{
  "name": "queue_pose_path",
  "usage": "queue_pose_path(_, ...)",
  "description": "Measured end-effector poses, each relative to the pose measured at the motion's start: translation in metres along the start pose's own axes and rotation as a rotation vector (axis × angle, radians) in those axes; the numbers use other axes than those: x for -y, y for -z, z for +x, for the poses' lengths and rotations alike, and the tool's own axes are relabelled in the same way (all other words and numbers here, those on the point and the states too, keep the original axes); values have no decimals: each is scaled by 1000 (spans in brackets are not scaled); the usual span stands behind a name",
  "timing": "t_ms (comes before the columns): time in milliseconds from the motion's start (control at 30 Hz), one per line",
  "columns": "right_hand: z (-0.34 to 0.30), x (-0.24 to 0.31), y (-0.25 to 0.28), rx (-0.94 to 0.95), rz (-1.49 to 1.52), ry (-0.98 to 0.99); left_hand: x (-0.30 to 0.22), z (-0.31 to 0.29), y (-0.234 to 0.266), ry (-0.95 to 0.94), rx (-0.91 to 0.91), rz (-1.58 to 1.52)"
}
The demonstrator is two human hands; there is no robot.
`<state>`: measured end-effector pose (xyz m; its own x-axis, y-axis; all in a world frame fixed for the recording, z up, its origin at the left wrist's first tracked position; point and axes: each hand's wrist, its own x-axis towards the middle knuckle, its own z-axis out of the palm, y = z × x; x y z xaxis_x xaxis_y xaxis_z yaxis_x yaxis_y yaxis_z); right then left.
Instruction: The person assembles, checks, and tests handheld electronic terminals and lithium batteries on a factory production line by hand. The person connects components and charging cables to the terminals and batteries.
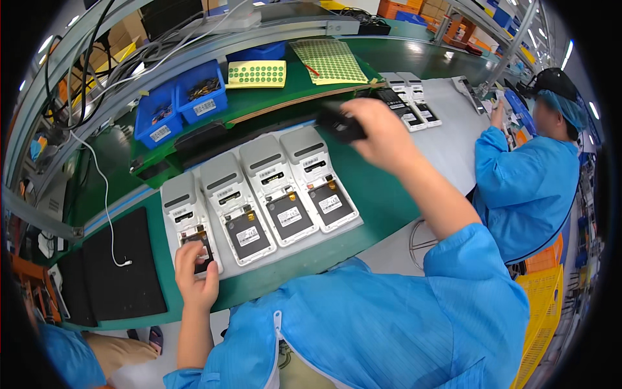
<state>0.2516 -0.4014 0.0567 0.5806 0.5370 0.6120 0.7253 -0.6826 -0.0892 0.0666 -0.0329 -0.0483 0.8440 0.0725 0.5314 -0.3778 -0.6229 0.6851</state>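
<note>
Several white and grey handheld terminals (270, 176) lie side by side on a grey sheet, each with its back compartment uncovered, showing a black inside and a white label. My left hand (196, 282) rests at the lower end of the leftmost terminal (183, 206), fingers bent and thumb apart over its compartment, which they partly hide. Raised above the bench to the right of the row, my right hand (382, 135) grips a black block (341, 123). Motion smears the block, so its exact kind cannot be made out.
Blue bins (202, 97) of small parts and yellow sticker sheets (329, 61) occupy a raised green shelf. A black mat (123, 269) and white cable (107, 194) lie left. More terminals (409, 97) stand far right, near a co-worker (528, 168) in blue. Another person's legs (120, 353) show lower left.
</note>
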Motion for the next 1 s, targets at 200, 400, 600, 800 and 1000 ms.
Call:
queue_pose_path(200,-27,-82,-11,27,-278,-134,4,5,-9,-5,-105,-72)
queue_pose_path(400,-27,-96,-20,128,-298,-194,9,-3,-6,-8,-111,-18)
queue_pose_path(600,-27,-94,-14,221,-291,-216,8,0,-10,1,-106,27)
queue_pose_path(800,-24,-63,-35,103,-358,-187,8,0,-11,-2,-104,49)
queue_pose_path(1000,-31,-81,-53,73,-368,-124,9,-3,-11,11,-111,59)
